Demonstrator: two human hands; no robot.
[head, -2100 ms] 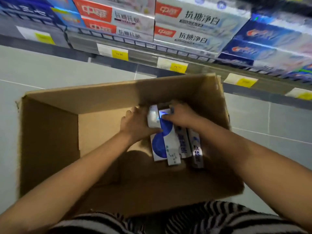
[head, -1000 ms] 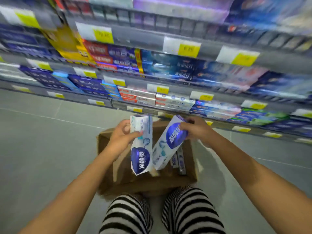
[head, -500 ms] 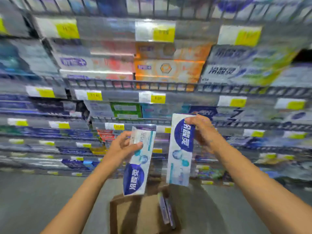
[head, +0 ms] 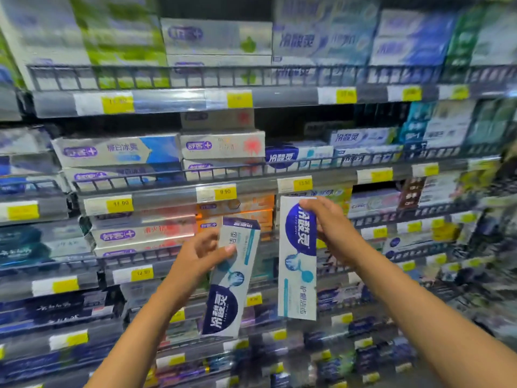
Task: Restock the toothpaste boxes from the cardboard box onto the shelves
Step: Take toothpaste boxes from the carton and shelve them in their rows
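Slim glossy rectangular toothpaste boxes (head: 298,275): one gripped in left hand (head: 198,259), one in right hand (head: 328,228).

The shelves (head: 167,195) stand behind the upright toothpaste box (head: 298,275), with the right grip (head: 331,229) at its top end and the tilted toothpaste box (head: 228,292), in the left grip (head: 200,257), just left of it, lower and apart.

Hands: two showing, left hand (head: 195,256) and right hand (head: 330,231).
Held toothpaste boxes: two hanging mid-frame, left box (head: 232,278) and right box (head: 298,261).
Shelved boxes (head: 117,151): blurring, uncountable.
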